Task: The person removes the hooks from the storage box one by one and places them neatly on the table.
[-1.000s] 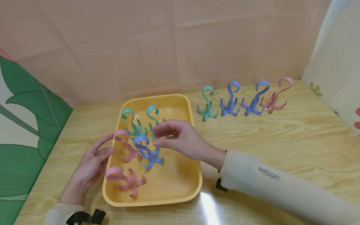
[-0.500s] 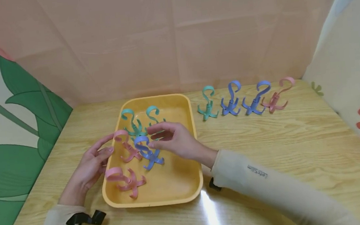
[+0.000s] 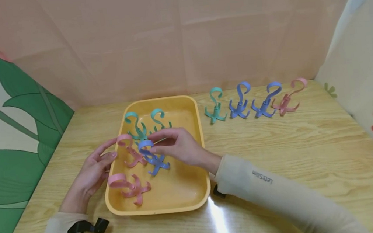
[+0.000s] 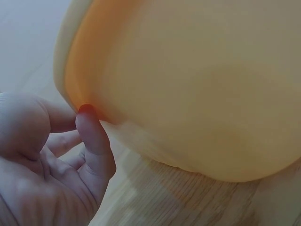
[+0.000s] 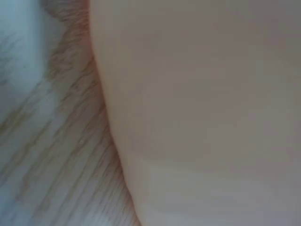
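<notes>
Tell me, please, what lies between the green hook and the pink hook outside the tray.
The head view shows a blue hook there, then a second blue hook.

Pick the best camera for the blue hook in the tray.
Head: it shows most of the blue hook, curl and base, in the yellow tray, by the right hand. Neither wrist view shows it.
</notes>
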The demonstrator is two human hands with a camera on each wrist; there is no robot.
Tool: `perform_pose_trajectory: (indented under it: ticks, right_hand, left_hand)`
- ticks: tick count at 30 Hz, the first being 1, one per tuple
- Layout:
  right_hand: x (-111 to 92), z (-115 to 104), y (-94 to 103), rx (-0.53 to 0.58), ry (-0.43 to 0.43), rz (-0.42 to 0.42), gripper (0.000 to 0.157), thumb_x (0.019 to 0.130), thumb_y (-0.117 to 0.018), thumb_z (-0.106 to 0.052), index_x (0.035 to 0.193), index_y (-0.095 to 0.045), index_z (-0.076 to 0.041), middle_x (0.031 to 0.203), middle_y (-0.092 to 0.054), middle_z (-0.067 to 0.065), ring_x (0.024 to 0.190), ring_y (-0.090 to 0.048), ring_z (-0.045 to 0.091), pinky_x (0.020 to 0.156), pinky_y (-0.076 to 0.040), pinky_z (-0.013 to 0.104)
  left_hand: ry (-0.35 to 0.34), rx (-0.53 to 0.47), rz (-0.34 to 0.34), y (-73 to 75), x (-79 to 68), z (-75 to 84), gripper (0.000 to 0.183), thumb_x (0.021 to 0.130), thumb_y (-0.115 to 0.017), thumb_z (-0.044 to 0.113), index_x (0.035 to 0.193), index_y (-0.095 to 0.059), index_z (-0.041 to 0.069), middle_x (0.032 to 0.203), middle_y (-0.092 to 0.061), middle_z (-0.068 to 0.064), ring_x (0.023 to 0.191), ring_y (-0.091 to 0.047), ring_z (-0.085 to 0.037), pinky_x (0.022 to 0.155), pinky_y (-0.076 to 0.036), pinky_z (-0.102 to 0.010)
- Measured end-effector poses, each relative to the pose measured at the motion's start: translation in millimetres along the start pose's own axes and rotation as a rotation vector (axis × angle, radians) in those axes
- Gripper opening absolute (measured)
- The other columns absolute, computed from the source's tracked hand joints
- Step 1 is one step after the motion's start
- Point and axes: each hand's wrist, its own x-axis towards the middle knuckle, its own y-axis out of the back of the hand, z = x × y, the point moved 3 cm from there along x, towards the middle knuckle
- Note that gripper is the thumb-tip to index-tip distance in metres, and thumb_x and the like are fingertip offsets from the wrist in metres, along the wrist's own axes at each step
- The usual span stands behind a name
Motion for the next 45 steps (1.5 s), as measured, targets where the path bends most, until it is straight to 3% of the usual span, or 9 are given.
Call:
perform_pose_trajectory:
  ticks: [11,17,23,29,45]
  right_hand:
    - [0.0,-2.6,-2.7,-0.042,-0.025,0.032,0.022,0.089,-0.076,-0.003,0.110,-0.074,0.002,0.104,-0.074,0.012,0.088,-0.073,0.018,0.082,-0.058,0.035]
    - [-1.4,-3.3,-2.9,-0.035,-0.031,0.054,0.022,0.089,-0.076,-0.002,0.110,-0.073,0.004,0.105,-0.072,0.021,0.087,-0.073,0.018,0.081,-0.058,0.034]
    - [-3.1,-3.3,-2.3,-0.031,-0.017,0.074,0.020,0.088,-0.076,0.001,0.108,-0.073,0.005,0.101,-0.073,0.018,0.086,-0.072,0.018,0.081,-0.058,0.034]
    - [-5.3,-7.4,-1.0,-0.022,-0.026,0.085,0.021,0.088,-0.076,0.000,0.108,-0.073,0.005,0.104,-0.071,0.025,0.086,-0.072,0.018,0.081,-0.059,0.034]
    - [-18.3,-23.5,9.4,-0.001,-0.057,0.135,0.021,0.088,-0.075,0.004,0.109,-0.072,0.006,0.105,-0.072,0.019,0.089,-0.073,0.022,0.081,-0.059,0.037]
  left_hand:
    - [0.006,-0.007,0.002,-1.4,1.3,0.1,0.055,0.103,-0.059,0.026,0.154,-0.039,0.022,0.109,-0.069,-0.003,0.092,-0.070,-0.015,0.072,-0.059,-0.030]
    - [0.006,-0.007,0.000,-2.2,1.9,0.2,0.055,0.104,-0.059,0.026,0.154,-0.039,0.021,0.109,-0.069,-0.004,0.091,-0.070,-0.016,0.072,-0.059,-0.030]
    - [0.011,-0.002,-0.002,-2.6,1.9,0.5,0.056,0.103,-0.059,0.027,0.155,-0.038,0.022,0.109,-0.069,-0.004,0.092,-0.070,-0.016,0.073,-0.059,-0.031]
    - [0.012,-0.002,0.000,-2.8,2.3,0.0,0.056,0.103,-0.059,0.027,0.155,-0.038,0.021,0.108,-0.069,-0.003,0.090,-0.070,-0.016,0.070,-0.059,-0.030]
    - [0.026,-0.014,0.012,-1.5,-2.7,2.0,0.051,0.105,-0.057,0.024,0.153,-0.041,0.024,0.108,-0.068,-0.001,0.090,-0.069,-0.014,0.069,-0.059,-0.029]
